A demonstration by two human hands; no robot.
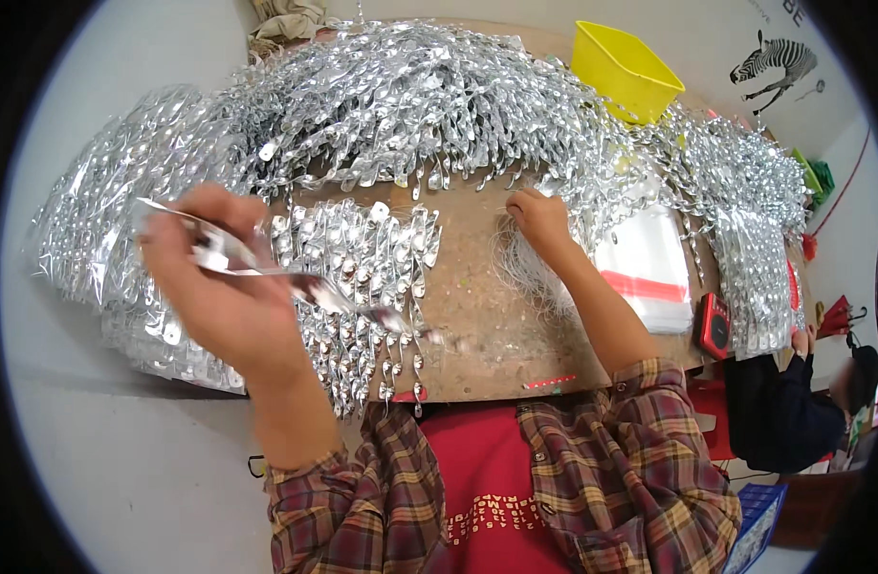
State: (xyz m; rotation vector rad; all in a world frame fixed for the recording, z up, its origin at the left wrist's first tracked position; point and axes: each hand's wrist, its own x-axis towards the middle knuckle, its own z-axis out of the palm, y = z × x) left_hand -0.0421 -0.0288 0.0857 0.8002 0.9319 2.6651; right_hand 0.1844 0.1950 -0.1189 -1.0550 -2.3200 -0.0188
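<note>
My left hand (230,287) is raised over the left side of the table, its fingers closed on one end of a silver twisted foil strip (315,290). The strip trails down to the right and blurs toward its tip. Beneath it lies a batch of similar silver spirals (355,251) in rows. Right of the middle, my right hand (542,218) has its fingers pinched together at the upper end of a tangle of thin clear thread (535,273). What those fingers hold, if anything, is too small to make out.
A big heap of silver spirals (391,96) covers the table's far side; wrapped ones (142,220) lie left, more (759,258) right. A yellow bin (621,72) stands at the back. Clear plastic bags (645,258) and a red device (714,325) lie right. Another person (793,411) sits beyond.
</note>
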